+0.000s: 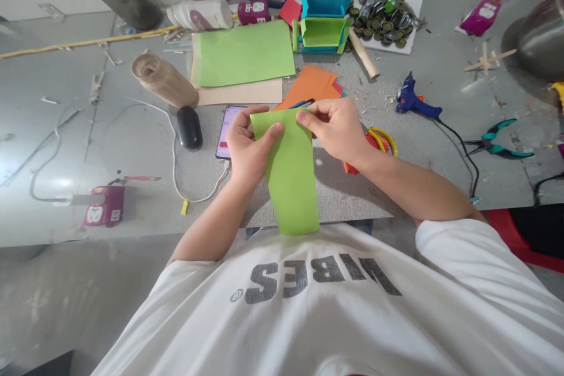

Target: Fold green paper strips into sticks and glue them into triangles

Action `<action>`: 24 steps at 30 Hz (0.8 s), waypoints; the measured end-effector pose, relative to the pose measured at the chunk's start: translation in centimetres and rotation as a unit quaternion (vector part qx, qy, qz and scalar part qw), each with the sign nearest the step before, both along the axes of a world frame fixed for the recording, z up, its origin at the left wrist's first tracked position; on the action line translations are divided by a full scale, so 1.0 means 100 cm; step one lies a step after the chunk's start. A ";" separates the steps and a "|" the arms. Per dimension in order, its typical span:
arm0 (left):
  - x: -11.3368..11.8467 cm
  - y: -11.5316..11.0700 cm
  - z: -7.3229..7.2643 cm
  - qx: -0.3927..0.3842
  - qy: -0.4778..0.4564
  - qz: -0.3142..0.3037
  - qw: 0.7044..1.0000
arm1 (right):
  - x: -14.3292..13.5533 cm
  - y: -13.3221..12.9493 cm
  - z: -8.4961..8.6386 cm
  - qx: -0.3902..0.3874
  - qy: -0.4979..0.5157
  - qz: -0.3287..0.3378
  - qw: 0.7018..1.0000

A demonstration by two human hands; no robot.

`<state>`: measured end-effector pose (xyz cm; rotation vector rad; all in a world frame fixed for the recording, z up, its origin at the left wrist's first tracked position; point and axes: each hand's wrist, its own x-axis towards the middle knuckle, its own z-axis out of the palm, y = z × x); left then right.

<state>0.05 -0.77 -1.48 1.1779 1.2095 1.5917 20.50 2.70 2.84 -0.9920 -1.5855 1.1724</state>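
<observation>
A long green paper strip point(292, 182) hangs between my hands, its lower end near my shirt. My left hand point(252, 144) pinches the strip's upper left part, thumb on top. My right hand point(337, 129) grips the upper right corner between thumb and fingers. Behind the strip's top edge, a dark blue, thin object point(303, 103) lies near orange paper sheets point(308, 85). Partly hidden by my left hand is a phone point(224, 129) with a white cable. A larger green sheet point(244, 53) lies further back on the table.
On the table point(132, 170) stand a green and blue paper box point(324, 17) and a pile of bottle caps point(381, 14). A blue glue gun point(414, 98), pliers point(497, 142) and yellow-handled scissors point(383, 140) lie right. A wooden piece point(165, 79) and black mouse point(189, 128) lie left.
</observation>
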 end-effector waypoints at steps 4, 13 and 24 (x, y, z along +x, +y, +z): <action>-0.002 -0.001 -0.004 0.009 0.011 -0.012 1.000 | 0.002 0.001 -0.002 0.004 -0.004 0.000 1.000; -0.008 0.005 -0.008 0.082 0.057 0.012 0.995 | 0.006 0.001 -0.002 0.004 -0.013 0.015 1.000; -0.006 -0.004 0.006 0.007 0.056 0.025 0.998 | 0.007 -0.001 -0.002 -0.001 -0.043 0.010 0.999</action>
